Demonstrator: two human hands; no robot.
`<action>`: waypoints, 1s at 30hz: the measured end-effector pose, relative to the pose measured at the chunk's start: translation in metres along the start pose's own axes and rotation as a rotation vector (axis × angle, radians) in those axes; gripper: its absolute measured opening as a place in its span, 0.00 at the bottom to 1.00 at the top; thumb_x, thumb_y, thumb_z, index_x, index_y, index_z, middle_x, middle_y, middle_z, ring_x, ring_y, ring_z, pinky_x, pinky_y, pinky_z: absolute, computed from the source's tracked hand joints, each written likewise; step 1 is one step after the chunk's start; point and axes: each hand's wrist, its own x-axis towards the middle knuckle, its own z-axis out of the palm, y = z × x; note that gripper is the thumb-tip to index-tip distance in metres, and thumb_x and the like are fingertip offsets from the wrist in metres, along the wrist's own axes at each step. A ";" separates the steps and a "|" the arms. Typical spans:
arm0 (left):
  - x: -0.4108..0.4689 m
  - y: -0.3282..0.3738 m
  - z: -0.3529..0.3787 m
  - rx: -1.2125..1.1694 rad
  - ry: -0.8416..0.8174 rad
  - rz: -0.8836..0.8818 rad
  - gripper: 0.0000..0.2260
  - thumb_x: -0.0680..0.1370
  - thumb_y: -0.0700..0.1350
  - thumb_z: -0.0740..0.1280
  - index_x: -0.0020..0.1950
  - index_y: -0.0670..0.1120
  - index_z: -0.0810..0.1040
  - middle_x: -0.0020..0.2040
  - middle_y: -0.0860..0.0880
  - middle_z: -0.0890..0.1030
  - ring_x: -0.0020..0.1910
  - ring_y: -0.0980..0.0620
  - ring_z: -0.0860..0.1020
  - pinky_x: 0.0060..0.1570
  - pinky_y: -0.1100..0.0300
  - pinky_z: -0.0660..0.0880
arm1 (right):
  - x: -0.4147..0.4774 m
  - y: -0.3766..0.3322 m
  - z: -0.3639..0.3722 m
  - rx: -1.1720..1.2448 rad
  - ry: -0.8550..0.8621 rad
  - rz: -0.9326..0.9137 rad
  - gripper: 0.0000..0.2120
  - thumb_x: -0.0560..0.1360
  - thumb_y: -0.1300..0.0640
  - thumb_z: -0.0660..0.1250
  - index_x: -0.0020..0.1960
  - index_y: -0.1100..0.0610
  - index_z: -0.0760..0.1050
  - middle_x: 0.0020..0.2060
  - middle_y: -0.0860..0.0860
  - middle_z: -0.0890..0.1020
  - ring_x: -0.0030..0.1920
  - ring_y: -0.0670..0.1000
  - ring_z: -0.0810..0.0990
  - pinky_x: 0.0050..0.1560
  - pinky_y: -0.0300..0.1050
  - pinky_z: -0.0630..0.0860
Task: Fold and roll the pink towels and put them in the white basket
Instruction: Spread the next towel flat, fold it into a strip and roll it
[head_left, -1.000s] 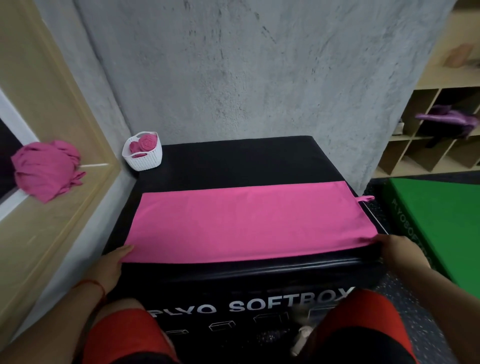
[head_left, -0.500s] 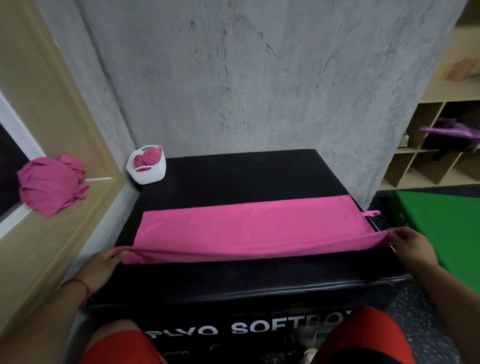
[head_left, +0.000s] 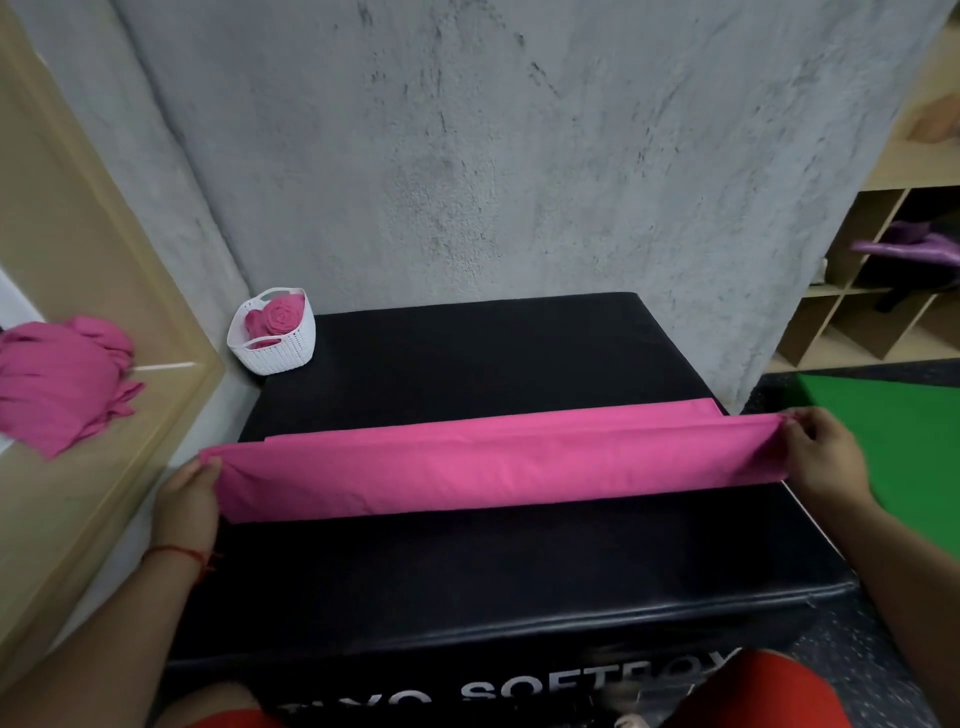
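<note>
Across the lower half of the frame sits a black soft box (head_left: 467, 561), pushed against a grey concrete wall (head_left: 467, 156), and on its top a pink towel (head_left: 493, 467) lies stretched from left to right as a long band, its near edge lifted and carried over toward the far edge. At the left edge of the frame a heap of pink towels (head_left: 57, 384) waits unfolded on a wooden ledge (head_left: 78, 493). At the box's far left corner, upper left of centre, stands the white basket (head_left: 272, 338), with at least one rolled towel (head_left: 280, 317) already inside. The left hand (head_left: 189, 493) pinches the towel's left end between thumb and fingers, and the right hand (head_left: 826, 457) grips the right end the same way, so both are closed on cloth. Judged from this, the task is partly done: some rolls are in, this towel is mid-fold lengthwise with its rolling and placing not yet done, and the heap suggests several more remain.
</note>
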 end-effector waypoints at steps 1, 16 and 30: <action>0.002 0.003 0.005 0.028 0.019 0.025 0.16 0.84 0.45 0.64 0.68 0.39 0.80 0.59 0.39 0.82 0.56 0.44 0.79 0.58 0.51 0.72 | 0.003 -0.005 0.003 0.007 0.007 -0.003 0.10 0.85 0.51 0.62 0.62 0.53 0.78 0.54 0.55 0.83 0.54 0.60 0.81 0.58 0.59 0.77; 0.071 -0.015 0.097 0.725 0.043 -0.018 0.17 0.85 0.49 0.53 0.60 0.42 0.76 0.59 0.33 0.80 0.55 0.33 0.79 0.55 0.44 0.74 | 0.060 -0.024 0.102 -0.266 -0.080 0.085 0.12 0.84 0.53 0.57 0.61 0.53 0.77 0.59 0.64 0.82 0.57 0.67 0.80 0.58 0.61 0.75; 0.063 -0.029 0.106 0.840 0.116 0.018 0.14 0.86 0.48 0.52 0.64 0.44 0.72 0.57 0.34 0.79 0.54 0.32 0.80 0.50 0.43 0.73 | 0.048 -0.042 0.111 -0.424 0.038 0.032 0.13 0.84 0.53 0.52 0.62 0.52 0.72 0.59 0.62 0.76 0.55 0.69 0.78 0.54 0.64 0.73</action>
